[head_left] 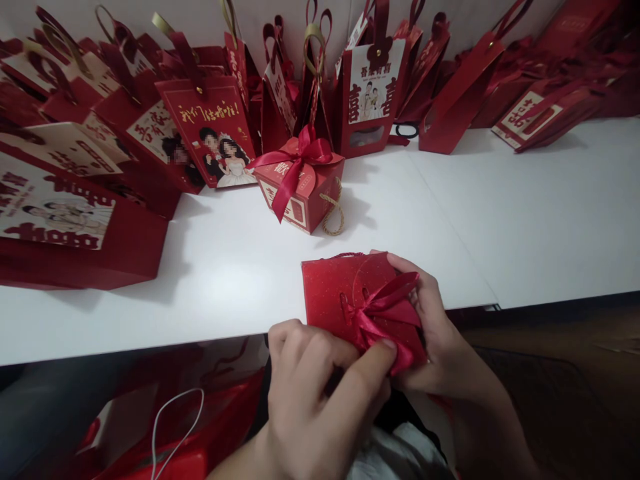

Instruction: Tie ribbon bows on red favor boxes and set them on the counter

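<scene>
The small red box [333,293] sat at the near edge of the white table [525,220], slightly right of centre, held between both hands. The left hand [315,393] was closed in a pinch, thumb and forefinger gripping the red satin ribbon [387,313] at the box's near right corner. The right hand [440,340] was cupped around the right side of the box, its fingers curled onto the ribbon's upper loop.

The box looked closed and the ribbon was already threaded through its lid, but the loops lay loose and uneven. By that sign the bow was probably only half tied. Just beyond it stood a finished box [307,197] with a full, neat bow [295,160] and a gold cord handle [334,215]. Rows of red gift bags lined the far and left sides of the table.

The finished box carried a printed double-happiness character. A red bag [210,133] to its left showed a cartoon couple under gold script that seemed to read 我们结婚啦. An upright bag [370,87] behind it bore a white panel with large 喜 characters. Its smaller top line was too small to read with confidence.
</scene>
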`<state>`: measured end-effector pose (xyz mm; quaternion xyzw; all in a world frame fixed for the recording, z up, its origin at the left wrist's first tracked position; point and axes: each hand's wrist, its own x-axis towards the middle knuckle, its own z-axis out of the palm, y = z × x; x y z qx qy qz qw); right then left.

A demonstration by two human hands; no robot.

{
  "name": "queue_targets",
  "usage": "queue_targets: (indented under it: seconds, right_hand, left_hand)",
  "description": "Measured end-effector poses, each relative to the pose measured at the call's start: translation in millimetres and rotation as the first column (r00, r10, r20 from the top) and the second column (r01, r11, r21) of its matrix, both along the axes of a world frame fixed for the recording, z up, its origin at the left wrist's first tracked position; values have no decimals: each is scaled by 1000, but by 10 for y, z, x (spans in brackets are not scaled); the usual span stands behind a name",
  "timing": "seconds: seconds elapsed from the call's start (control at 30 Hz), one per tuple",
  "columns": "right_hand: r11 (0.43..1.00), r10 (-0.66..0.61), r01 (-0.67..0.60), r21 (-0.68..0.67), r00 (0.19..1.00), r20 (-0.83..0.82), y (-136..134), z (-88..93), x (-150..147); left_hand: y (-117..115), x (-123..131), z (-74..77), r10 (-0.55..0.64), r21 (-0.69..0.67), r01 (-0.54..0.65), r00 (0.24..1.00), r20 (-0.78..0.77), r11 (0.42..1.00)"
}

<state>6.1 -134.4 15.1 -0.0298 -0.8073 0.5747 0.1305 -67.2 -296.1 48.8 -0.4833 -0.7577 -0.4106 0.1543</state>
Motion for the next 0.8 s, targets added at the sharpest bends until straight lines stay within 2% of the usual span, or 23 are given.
queue_targets:
  seconds: [0.33,0.4,0.5,0.6,0.7,0.77,0.8]
  right_hand:
    - [1000,-2,2,-6,1000,3,3,4,3]
    - [1000,4,-3,-20,1000,16,6,0,7]
    - [999,-11,13,-39,999,50,-6,-5,3]
    - [997,-61,63,-35,997,49,-21,-10,-17]
    - [990,-136,136,-40,991,2,-9,-28,-50]
    - [970,-213,205,-130,976,-51,20,-49,-73]
    - [944,-267,248,-216,962,-63,39,-60,-84]
  left_hand:
    - [-5,11,2,5,16,-5,1000,7,1000]
    - [-5,2,13,14,67,-19,997,72,998]
    - [-8,-86,32,106,139,-143,965,240,980]
    - [6,-284,-9,150,126,-242,855,496,962]
    - [43,-505,-168,-4,210,-256,625,781,944]
    - [69,-599,-309,-84,275,-294,528,845,915]
    - [80,-623,-373,-75,271,-304,528,846,914]
